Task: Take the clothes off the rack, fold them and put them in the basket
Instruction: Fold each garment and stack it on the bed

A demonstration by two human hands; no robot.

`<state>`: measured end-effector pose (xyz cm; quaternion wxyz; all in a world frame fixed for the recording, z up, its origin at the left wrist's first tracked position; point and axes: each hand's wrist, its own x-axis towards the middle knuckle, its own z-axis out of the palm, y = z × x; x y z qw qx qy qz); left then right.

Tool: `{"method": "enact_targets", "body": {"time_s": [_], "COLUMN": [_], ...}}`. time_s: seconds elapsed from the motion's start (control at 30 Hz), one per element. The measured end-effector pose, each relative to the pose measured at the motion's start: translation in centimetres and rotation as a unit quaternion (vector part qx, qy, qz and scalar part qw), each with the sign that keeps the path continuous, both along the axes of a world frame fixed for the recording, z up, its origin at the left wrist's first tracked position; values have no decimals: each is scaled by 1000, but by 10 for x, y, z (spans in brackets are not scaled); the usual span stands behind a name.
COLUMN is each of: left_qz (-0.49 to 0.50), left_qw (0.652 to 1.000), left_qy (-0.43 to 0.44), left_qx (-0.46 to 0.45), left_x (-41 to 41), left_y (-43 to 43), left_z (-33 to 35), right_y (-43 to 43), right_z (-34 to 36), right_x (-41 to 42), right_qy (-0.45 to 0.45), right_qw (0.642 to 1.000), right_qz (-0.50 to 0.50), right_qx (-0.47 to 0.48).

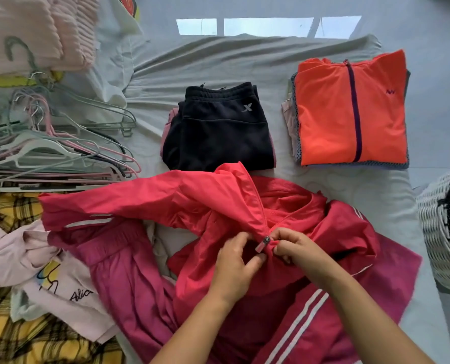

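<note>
On the bed sheet (218, 59), close to the camera, a red jacket (192, 195) lies spread and rumpled, one sleeve stretched out to the left. Both hands meet at its zipper (263, 243): the left hand (234, 266) pinches the fabric just left of the slider, and the right hand (294, 245) has its fingers curled round the fabric just to the right. Magenta trousers (129, 271) lie partly under the jacket. Beyond it sit two folded piles, black shorts (218, 132) on top of one in the middle and an orange jacket (349, 109) on top of the other to the right. A white wicker basket (439, 232) stands at the right edge with dark cloth inside. Left, a heap of hangers (53, 151) rests beside unfolded pale shirts (34, 261) and a yellow plaid cloth (13, 334).
</note>
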<state>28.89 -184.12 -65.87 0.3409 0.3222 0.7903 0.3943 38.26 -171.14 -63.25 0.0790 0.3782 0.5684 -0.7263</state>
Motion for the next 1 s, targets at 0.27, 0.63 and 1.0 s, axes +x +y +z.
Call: {"method": "enact_targets", "body": {"time_s": [0.27,0.63,1.0], "left_qz": [-28,-93,-140], "left_qw": [989,985,972], "left_qy": [132,144,188], "left_qx": [52,13,31], "left_x": [16,41,103], "left_y": [-15,-72,-147], "left_z": [13,36,57], "right_y": [-36,-85,-106], "right_z": [8,35,65], "right_x": [23,52,84], "right_qy": [42,-35,-83], "right_qw": [992,996,880], "right_qz": [-69,-74,-247], "right_qx": [95,37,-398]}}
